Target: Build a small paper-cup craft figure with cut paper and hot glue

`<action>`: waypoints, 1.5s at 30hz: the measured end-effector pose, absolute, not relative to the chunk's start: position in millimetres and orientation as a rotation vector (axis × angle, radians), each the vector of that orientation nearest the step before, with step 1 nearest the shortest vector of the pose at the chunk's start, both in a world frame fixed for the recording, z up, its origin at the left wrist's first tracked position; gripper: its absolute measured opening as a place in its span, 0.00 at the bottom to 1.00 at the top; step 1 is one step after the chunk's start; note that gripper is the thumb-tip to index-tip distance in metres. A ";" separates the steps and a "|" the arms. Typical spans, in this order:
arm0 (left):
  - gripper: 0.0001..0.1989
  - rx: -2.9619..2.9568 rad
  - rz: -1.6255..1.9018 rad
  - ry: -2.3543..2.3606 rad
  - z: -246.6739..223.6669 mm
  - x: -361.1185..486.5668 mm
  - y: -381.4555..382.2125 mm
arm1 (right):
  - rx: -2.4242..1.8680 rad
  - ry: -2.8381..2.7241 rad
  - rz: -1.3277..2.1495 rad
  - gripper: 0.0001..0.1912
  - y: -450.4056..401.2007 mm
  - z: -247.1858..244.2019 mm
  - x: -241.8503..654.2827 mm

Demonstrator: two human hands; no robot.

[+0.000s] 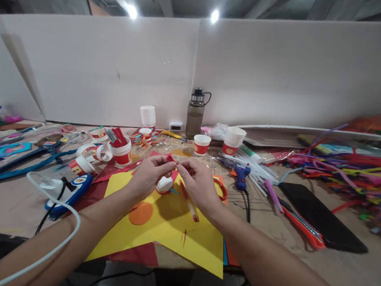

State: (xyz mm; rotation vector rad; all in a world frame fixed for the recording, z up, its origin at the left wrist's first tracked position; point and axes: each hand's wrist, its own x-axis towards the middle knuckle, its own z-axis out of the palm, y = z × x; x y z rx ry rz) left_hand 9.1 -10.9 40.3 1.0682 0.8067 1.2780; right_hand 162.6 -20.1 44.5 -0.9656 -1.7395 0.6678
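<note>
Above the yellow paper point(194, 242), my left hand point(152, 173) and my right hand point(198, 184) come together, fingertips almost touching. Between them is a small red paper piece point(170, 158), pinched by my left fingers. The right thumb and forefinger are closed at its edge. Just beneath the hands sits a small white cup piece point(164, 184), partly covered by the left fingers. A red pencil-like stick point(189, 202) lies on the sheet under my right hand. An orange paper circle point(141, 213) rests on the yellow sheet near my left wrist. Red-handled scissors point(221, 190) show partly behind the right hand.
Right of the paper are a blue glue gun point(241, 177), a red utility knife point(304, 226) and a black phone point(325, 216). A power strip point(69, 196) with a white cable stands left. Paper cups point(234, 140) and a bottle point(195, 116) line the back.
</note>
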 end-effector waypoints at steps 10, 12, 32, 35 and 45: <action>0.15 0.846 1.294 0.803 29.5 17.1 -8.2 | -1.063 -1.692 0.675 0.10 -18.0 37.0 159.0; 0.15 0.815 1.290 0.780 29.7 18.0 -9.4 | -1.066 -1.705 0.647 0.10 -19.4 38.4 158.1; 0.15 0.979 1.134 0.853 42.6 -3.4 -3.5 | -1.637 -2.374 0.359 0.07 4.4 61.6 226.2; 0.15 0.936 1.115 0.872 40.6 -4.2 -0.8 | -1.841 -2.508 0.155 0.18 -1.1 48.8 218.8; 0.13 0.927 1.128 0.937 39.4 -16.9 16.8 | -1.655 -2.180 0.328 0.22 7.0 48.2 218.5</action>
